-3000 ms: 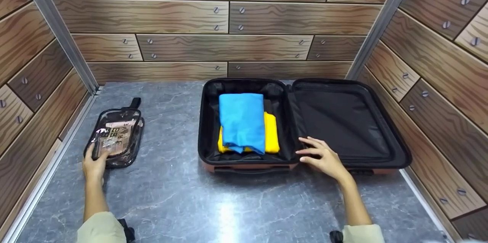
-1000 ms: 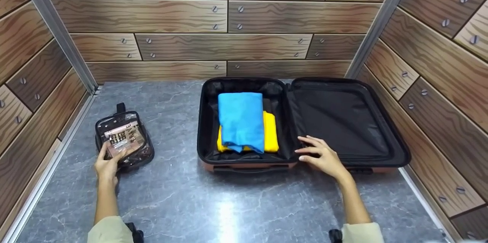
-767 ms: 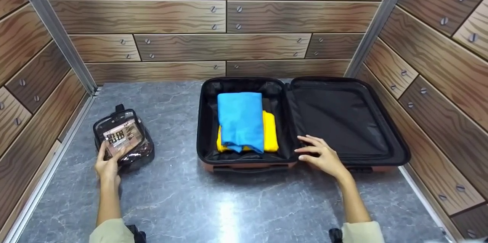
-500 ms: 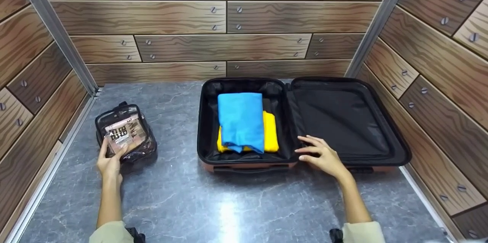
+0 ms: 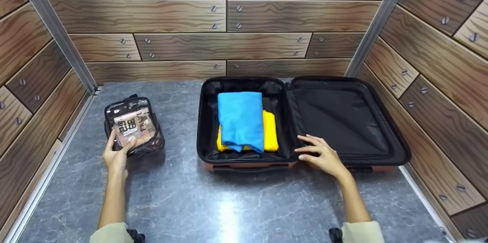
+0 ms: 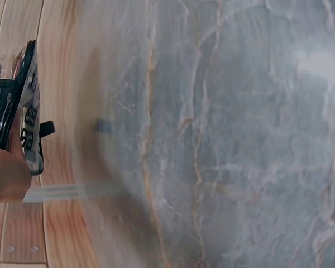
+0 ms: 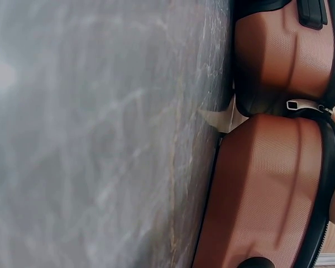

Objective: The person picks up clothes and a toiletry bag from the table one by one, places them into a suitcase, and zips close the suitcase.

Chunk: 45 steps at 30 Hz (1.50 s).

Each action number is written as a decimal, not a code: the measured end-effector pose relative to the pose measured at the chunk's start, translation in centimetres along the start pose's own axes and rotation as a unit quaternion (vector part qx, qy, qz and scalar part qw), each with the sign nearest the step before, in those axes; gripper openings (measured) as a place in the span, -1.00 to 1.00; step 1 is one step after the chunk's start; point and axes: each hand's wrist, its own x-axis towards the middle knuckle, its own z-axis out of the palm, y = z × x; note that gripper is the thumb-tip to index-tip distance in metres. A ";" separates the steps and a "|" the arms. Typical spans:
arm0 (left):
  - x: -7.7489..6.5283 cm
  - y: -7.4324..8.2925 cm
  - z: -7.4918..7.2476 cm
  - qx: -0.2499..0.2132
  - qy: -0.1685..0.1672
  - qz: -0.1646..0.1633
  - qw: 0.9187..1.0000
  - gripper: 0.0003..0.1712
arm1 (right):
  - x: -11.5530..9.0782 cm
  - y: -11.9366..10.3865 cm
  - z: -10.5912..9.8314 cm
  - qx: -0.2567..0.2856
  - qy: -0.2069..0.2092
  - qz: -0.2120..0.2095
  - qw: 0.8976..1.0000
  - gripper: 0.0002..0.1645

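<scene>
While plank-patterned walls point(image 5: 171, 16) are enclosing the grey table point(image 5: 175, 197) left, far and right, a suitcase point(image 5: 339, 121) is lying open right of centre, its left half holding a blue cloth point(image 5: 241, 119) atop a yellow cloth point(image 5: 270, 132). At left, the left hand point(image 5: 116, 159) is gripping a clear pouch point(image 5: 153, 145) containing a printed pack point(image 5: 133, 124); the right hand point(image 5: 324, 159) is holding its fingers point(image 5: 309, 151) loosely apart by the suitcase's near edge, between its halves.

My left hand point(image 5: 115, 158) is well left of the suitcase point(image 5: 339, 121), thumb and forefinger apart in a grip, its bare forearm reaching almost straight forward. My right hand point(image 5: 321, 158) is at the suitcase's near edge, where its halves meet, fingers spread and slightly bent, forearm angled inward.
</scene>
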 end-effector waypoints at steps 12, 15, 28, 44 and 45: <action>-1.3 1.4 2.0 -0.003 -0.031 0.009 0.999 -0.14 | 0.0 -0.2 0.1 0.007 0.003 0.003 1.000 -0.74; -1.6 1.7 2.6 -0.001 -0.037 0.014 0.999 -0.15 | 0.0 -0.2 0.1 0.009 0.004 0.003 1.000 -0.73; -2.9 2.4 4.9 -0.030 -0.076 0.025 0.996 -0.18 | 0.0 -0.3 0.1 0.013 0.003 0.007 1.000 -0.73; -4.5 2.9 7.9 -0.054 -0.129 0.028 0.990 -0.20 | 0.1 -0.2 0.0 0.005 0.002 0.009 1.000 -0.73; -4.6 2.9 8.1 -0.057 -0.131 0.028 0.989 -0.20 | 0.1 -0.2 0.0 0.004 0.002 0.008 1.000 -0.73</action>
